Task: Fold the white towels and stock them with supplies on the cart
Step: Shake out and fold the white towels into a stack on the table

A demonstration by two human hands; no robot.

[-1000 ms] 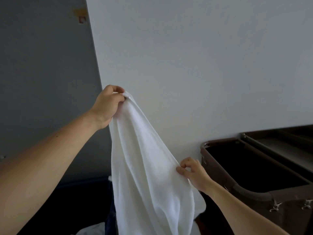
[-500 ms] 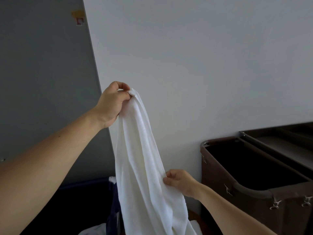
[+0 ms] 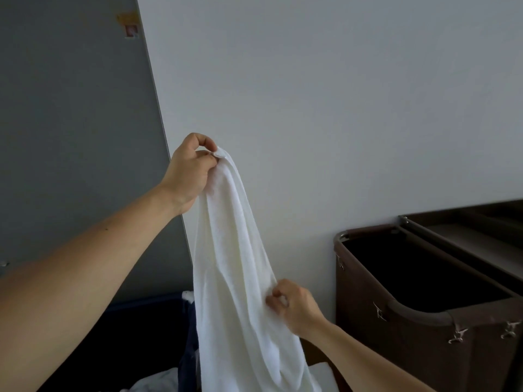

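Against wall (image 3: 339, 108), towel (image 3: 235, 264) below left hand (image 3: 189, 171)

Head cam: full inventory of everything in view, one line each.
white towel: one, white, hanging centre
loose white linen: heap, white, bottom left of towel
navy bin: one, dark navy, lower left
linen bag: one, brown, open, right
cart tray: one, brown, far right
metal clips: several, silver, on the bag
grey panel: one, left
sticker: one, yellow-pink, on that panel
wall: one, white, behind
left hand: one, pinching towel's top
right hand: one, pinching towel's edge lower down
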